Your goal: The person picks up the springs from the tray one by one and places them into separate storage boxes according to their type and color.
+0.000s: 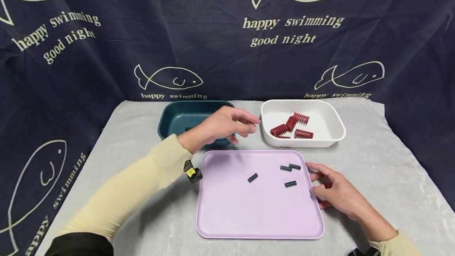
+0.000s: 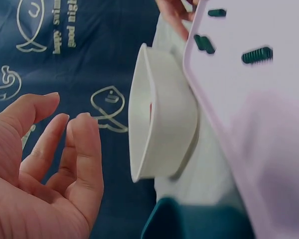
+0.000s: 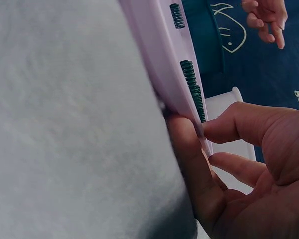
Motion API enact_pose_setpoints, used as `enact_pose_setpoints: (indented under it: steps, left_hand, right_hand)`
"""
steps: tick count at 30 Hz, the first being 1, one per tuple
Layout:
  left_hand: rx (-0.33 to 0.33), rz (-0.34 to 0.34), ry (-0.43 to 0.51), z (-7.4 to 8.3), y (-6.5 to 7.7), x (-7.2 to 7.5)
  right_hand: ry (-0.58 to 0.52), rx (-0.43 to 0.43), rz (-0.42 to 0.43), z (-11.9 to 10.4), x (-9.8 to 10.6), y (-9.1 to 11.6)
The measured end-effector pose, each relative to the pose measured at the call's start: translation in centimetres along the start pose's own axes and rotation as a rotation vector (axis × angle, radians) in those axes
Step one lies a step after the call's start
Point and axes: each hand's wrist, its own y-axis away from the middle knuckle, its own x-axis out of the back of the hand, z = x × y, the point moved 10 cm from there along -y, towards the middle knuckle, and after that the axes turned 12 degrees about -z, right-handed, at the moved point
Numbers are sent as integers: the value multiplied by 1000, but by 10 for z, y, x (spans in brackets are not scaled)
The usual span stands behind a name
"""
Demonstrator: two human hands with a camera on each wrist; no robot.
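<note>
My left hand point(image 1: 227, 123) hovers over the right end of the teal bin point(image 1: 165, 123), its fingers loosely bent and nothing between them. In the left wrist view, a gap shows between the thumb and fingers. At the right edge of a lilac tray point(image 1: 249, 212), my right hand point(image 1: 337, 192) pinches the rim between thumb and fingers, as the right wrist view shows. On the tray lie several small dark green springs, one point(image 1: 252, 177) near the middle and another point(image 1: 290, 184) toward the right. A dark spring point(image 1: 188, 128) is partly visible inside the teal bin.
Behind the tray's right part stands a white bin point(image 1: 335, 129) containing several red springs point(image 1: 303, 134). Both bins and the tray sit on a table with a grey cloth point(image 1: 369, 145). A navy curtain point(image 1: 227, 50) with fish prints hangs behind and at the sides.
</note>
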Motion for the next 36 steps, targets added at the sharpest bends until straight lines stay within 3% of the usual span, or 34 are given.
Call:
enact_pose_setpoints:
  steps: [9,18,25,30,36]
  left_hand:
    - [18,-97,83,-20,-32,-49]
    - [45,-87,102,-39,-56,-84]
    - [56,-59,91,-53,-70,-99]
    - [93,-34,109,-64,-78,-104]
    - [164,7,39,-72,-80,-106]
  right_hand:
    - [12,11,9,-2,1,1]
    - [12,1,-3,-2,1,0]
    - [8,23,-12,-3,1,0]
    - [6,29,-13,-3,1,1]
    - [9,30,-13,-3,2,0]
